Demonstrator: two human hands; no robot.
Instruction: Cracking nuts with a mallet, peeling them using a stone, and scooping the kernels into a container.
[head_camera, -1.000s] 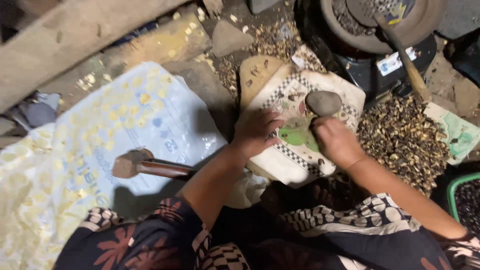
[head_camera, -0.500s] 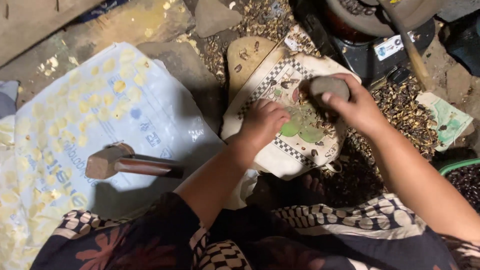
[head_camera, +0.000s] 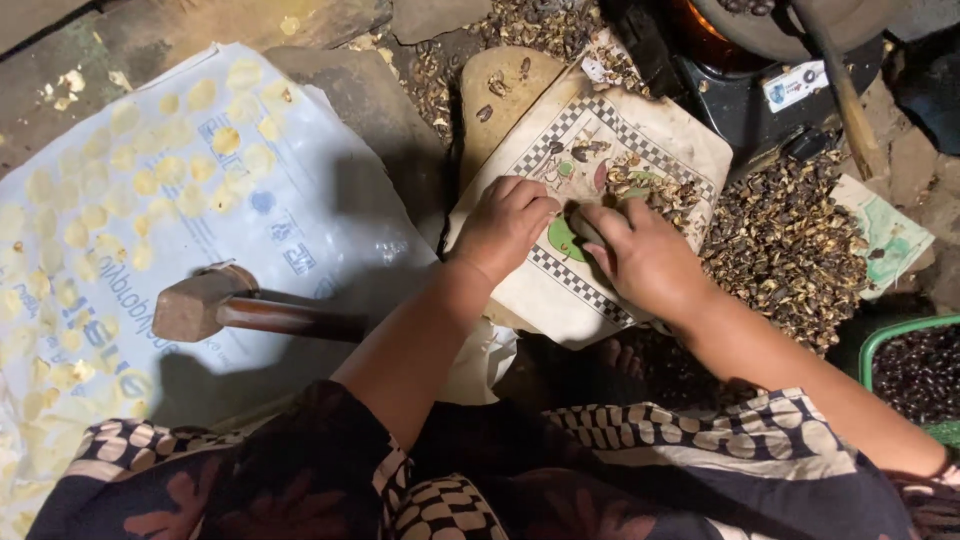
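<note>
Right hand (head_camera: 645, 262) curled over a grey stone (head_camera: 585, 228), grip closed on it, on the checkered cloth (head_camera: 560, 285); left hand (head_camera: 505, 225) just beside, fingers bent, holding nothing I can see; stone lies between both hands, long axis slanting up-left

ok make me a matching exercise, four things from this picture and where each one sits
Things:
1. mallet
2. green basket
3. checkered cloth
4. dark pot

Places:
a. top right corner
b. under both hands
c. on the white sheet, left of the left arm
d. right edge, by the right forearm

Pairs: 1-c, 2-d, 3-b, 4-a
</note>
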